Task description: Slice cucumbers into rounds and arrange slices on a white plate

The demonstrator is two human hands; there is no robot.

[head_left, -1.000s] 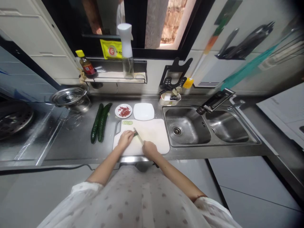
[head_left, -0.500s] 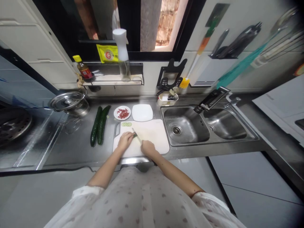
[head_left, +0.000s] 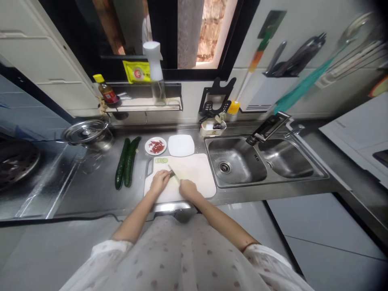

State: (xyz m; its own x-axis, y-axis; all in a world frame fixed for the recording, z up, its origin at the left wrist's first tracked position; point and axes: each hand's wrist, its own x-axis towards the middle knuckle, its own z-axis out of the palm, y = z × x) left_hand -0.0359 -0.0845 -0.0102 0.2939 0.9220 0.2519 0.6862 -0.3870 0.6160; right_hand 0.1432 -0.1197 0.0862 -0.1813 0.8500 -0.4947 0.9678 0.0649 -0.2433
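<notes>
On the white cutting board (head_left: 200,173), my right hand (head_left: 188,190) is wrapped round the handle of a knife (head_left: 174,174), whose blade points up and to the left. My left hand (head_left: 160,181) grips a short piece of cucumber (head_left: 171,173) right beside the blade; the fingers hide most of it. Several pale green cucumber slices (head_left: 161,160) lie in an overlapping row at the board's upper left. Two whole dark green cucumbers (head_left: 129,163) rest on the steel counter to the left of the board.
Behind the board stand a small plate (head_left: 148,151) with chopped red bits and a white square plate (head_left: 181,145). A double sink (head_left: 263,184) is on the right, a lidded steel pot (head_left: 101,141) on the left. Bottles stand on a rack (head_left: 172,106) below the window.
The whole view has shifted slightly, with things sitting a little lower in the picture. Both hands keep nearly the same place on the board, still holding the knife and the cucumber piece.
</notes>
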